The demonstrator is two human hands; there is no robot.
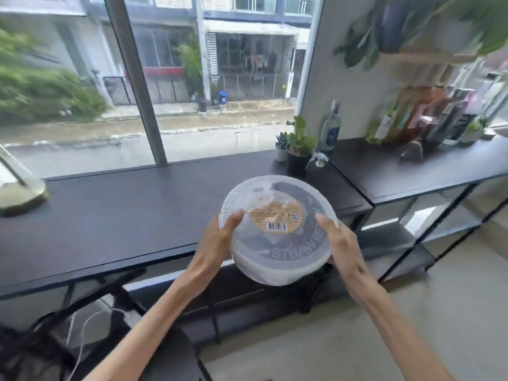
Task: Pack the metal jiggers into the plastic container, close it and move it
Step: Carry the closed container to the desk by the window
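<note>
Round translucent plastic container (279, 229) with its lid on, held between the left hand (220, 237) and right hand (341, 243), one at each side, above the near edge of the long dark desk (123, 215). Brass lamp base (19, 193) at the desk's far left; two small potted plants (297, 144) at its far right corner (beside the window). Right of these, a glass bottle (331, 127) on the dark metal shelving unit (412, 171), with further bottles (428, 116) behind.

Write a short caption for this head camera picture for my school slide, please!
Both hands, left hand and right hand, hold the closed plastic container above the black desk.
</note>
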